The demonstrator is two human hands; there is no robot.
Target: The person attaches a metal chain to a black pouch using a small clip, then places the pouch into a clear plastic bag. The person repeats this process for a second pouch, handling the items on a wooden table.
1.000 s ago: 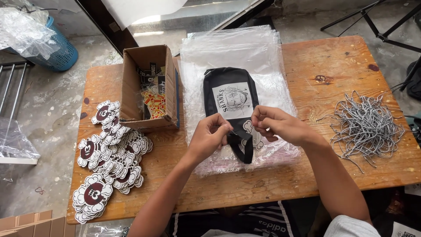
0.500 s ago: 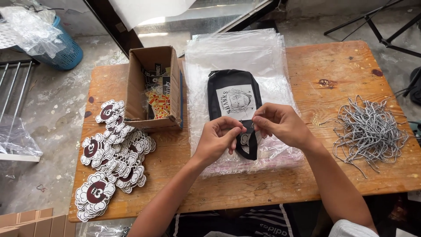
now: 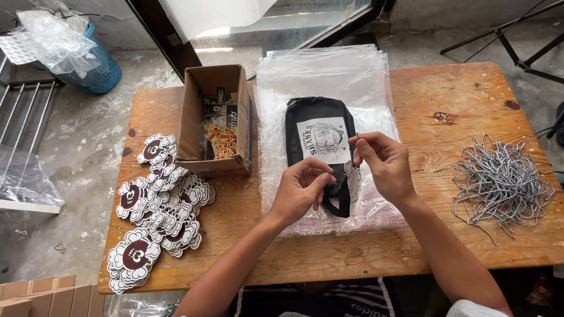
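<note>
A black pouch [image 3: 317,126] with a white printed panel lies on a stack of clear plastic bags [image 3: 329,82] in the middle of the wooden table. My right hand [image 3: 385,164] pinches a thin cord from which a white flower-shaped tag [image 3: 353,179] hangs over the pouch's near end. My left hand [image 3: 302,191] grips the pouch's black loop strap [image 3: 338,202] just left of the tag.
An open cardboard box [image 3: 194,117] with printed cards stands left of the bags. Piles of flower-shaped tags [image 3: 155,205] lie at the table's left. A heap of black-and-white cords [image 3: 499,179] sits at right. A blue basket [image 3: 97,67] and plastic sheeting are on the floor.
My right hand has lifted up and away, pulling the cord so the tag hangs from it. My left hand has stayed at the strap. The view has shifted slightly.
</note>
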